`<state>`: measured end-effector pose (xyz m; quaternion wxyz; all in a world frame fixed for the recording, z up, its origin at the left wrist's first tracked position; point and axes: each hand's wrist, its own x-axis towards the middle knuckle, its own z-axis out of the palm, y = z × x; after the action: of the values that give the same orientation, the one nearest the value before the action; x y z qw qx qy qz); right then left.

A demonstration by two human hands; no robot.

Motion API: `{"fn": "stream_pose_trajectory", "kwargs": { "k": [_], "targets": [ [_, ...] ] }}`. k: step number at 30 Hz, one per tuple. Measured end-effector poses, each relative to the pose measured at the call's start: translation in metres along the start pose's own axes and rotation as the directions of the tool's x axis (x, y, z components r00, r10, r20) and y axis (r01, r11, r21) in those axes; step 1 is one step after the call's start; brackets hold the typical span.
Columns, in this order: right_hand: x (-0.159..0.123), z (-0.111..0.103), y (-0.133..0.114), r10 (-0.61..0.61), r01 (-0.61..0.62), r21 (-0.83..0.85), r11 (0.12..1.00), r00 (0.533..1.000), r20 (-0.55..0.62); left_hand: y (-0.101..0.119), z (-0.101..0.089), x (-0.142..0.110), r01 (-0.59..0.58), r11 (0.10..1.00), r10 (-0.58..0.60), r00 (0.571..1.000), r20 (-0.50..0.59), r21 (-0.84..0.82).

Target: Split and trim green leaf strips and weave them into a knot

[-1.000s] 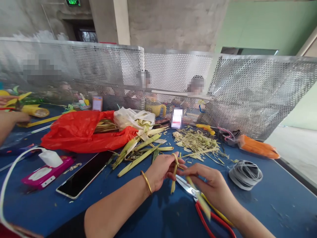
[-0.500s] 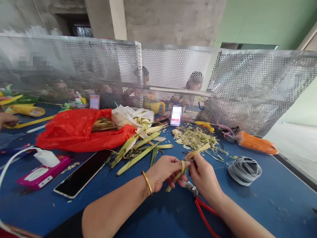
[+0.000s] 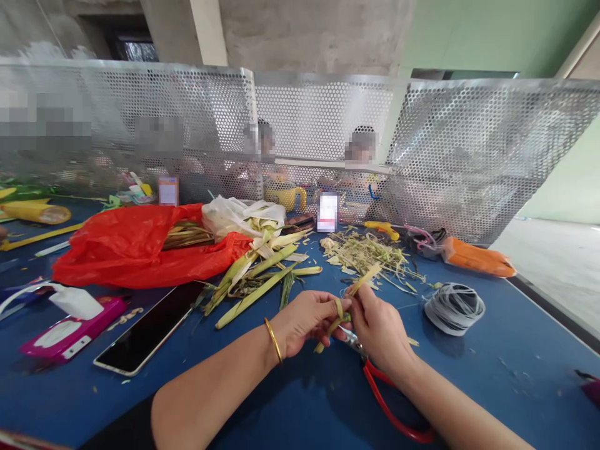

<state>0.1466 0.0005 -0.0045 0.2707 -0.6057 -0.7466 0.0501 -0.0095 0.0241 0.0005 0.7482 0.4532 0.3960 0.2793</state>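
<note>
My left hand (image 3: 307, 320) pinches a yellow-green leaf strip (image 3: 368, 279), looped over itself near the thumb. Close against it, my right hand (image 3: 382, 325) has its fingers closed on the strip's upper part, whose end sticks up past the fingertips. Red-handled scissors (image 3: 391, 417) show below my right hand, blades toward my left fingers; whether they rest on the table or are held, I cannot tell. Beyond my hands lie a heap of shredded plant bits (image 3: 370, 253) and several pale green stalks (image 3: 255, 297).
A red plastic bag (image 3: 126, 240) of leaves lies at left, near a dark-screened phone (image 3: 150, 328) and a magenta power bank (image 3: 72, 331). At right are a thread spool (image 3: 454, 309) and an orange packet (image 3: 478, 256). A perforated metal screen (image 3: 323, 119) stands behind; people sit beyond it.
The view has shifted slightly, so things on the table appear a little further left and up. Both hands keep their hold on the leaf strip, and its loop looks much the same.
</note>
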Motion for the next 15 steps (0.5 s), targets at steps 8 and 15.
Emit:
{"fn": "stream_pose_trajectory", "kwargs": {
  "k": [8, 15],
  "targets": [
    [0.003, -0.005, 0.007, 0.064, -0.064, -0.009, 0.998, 0.996, -0.056, 0.007, -0.004, -0.003, -0.007, 0.989, 0.028, 0.990, 0.139, -0.148],
    [-0.001, -0.003, 0.002, 0.085, -0.085, 0.039, 0.996, 0.996, -0.013, -0.008, 0.016, -0.001, -0.184, 0.980, 0.196, 0.953, -0.229, 0.072]
  ]
}}
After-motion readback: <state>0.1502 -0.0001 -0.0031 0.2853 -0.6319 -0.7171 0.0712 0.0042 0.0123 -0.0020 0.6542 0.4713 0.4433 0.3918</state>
